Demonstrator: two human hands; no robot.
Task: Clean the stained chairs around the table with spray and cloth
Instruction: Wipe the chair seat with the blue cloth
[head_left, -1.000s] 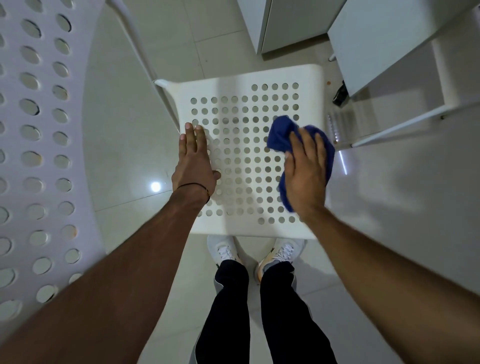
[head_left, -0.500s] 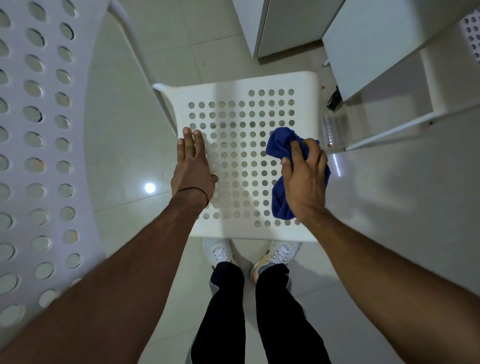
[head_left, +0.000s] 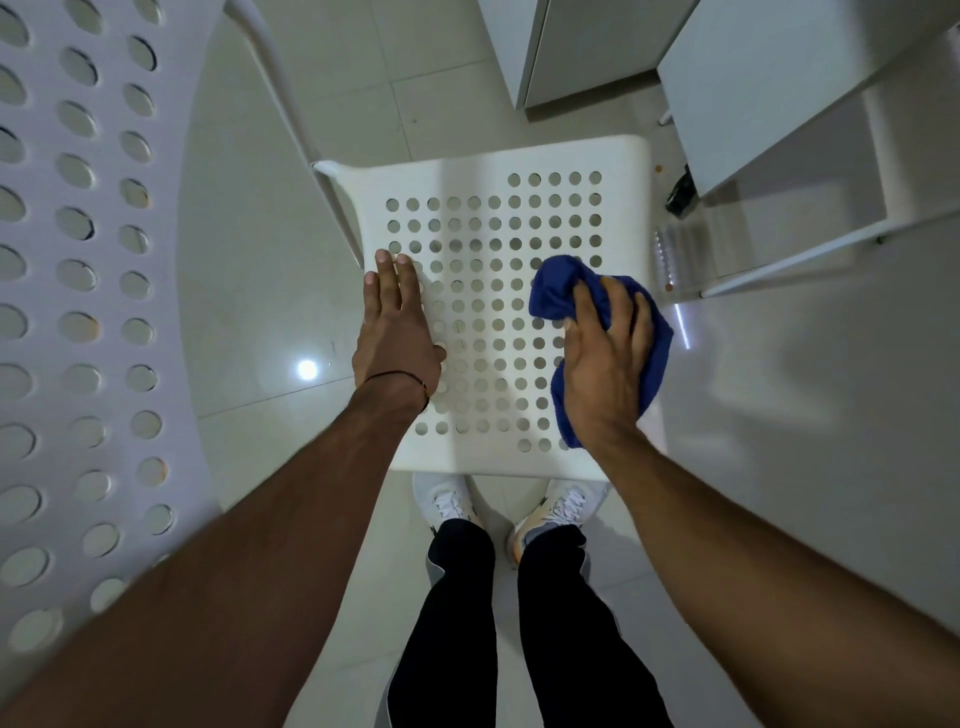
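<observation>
We look down on a white chair seat (head_left: 467, 171) dotted with round holes. A bunched blue cloth (head_left: 550, 296) lies on its right side under our right hand (head_left: 605, 358), whose grip curls around the fabric. Our left hand (head_left: 397, 332) rests flat on the seat's left edge, grip released. A second perforated chair (head_left: 104, 260) stands left, on the tiled floor (head_left: 249, 291).
</observation>
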